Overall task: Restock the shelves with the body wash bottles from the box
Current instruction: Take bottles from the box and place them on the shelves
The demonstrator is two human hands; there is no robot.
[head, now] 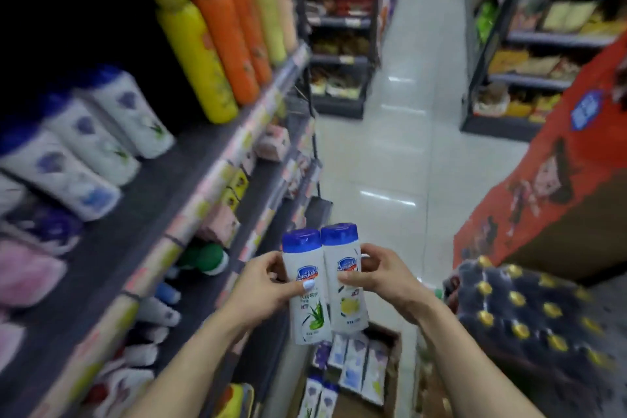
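I hold two white body wash bottles with blue caps upright, side by side, above the box. My left hand (268, 285) grips the aloe-label bottle (310, 312). My right hand (380, 276) grips the lemon-label bottle (347, 302). Below them the open cardboard box (393, 370) on the floor holds several more white bottles lying flat. On the shelf (142, 200) to my left, three matching blue-capped bottles (98, 136) stand in a row, blurred.
Tall yellow and orange bottles (217, 44) stand further along the same shelf. Lower shelves hold pink packs and small boxes. A red display stand (556, 180) and a wrapped pack of dark bottles (529, 322) are at my right. The tiled aisle (390, 146) runs ahead.
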